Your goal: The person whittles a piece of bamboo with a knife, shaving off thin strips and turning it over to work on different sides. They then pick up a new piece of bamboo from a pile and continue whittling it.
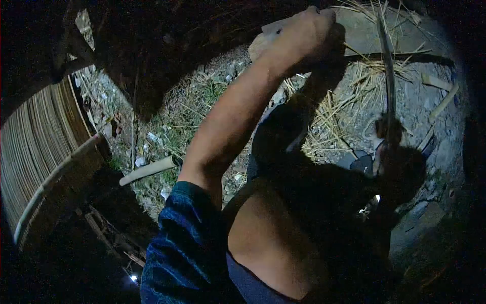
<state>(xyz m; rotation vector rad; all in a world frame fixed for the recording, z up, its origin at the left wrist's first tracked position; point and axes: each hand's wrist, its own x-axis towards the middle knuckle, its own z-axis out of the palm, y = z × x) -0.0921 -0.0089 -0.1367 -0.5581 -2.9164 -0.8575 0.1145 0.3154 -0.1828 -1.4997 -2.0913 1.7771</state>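
Observation:
My left hand point(310, 31) reaches out at the top, its fingers closed. What they hold is hidden behind the hand. Beside it, a flat greyish piece with a small dark hole point(275, 28) juts out to the left. On the right, a long, narrow dark blade point(387, 71) like a machete's stands nearly upright in view. Its lower end runs into my right hand point(392, 144), a dark shape in deep shadow that appears closed around it; individual fingers do not show. Pale straw-like shavings point(329, 124) lie scattered between the hands.
A large bundle of thin slats point(38, 147) with a pale curved rim stands at the left. A cut bamboo piece point(148, 171) lies on the stony, grassy ground. More pale strips point(443, 104) lie at the far right. My bare knee point(268, 243) fills the lower middle.

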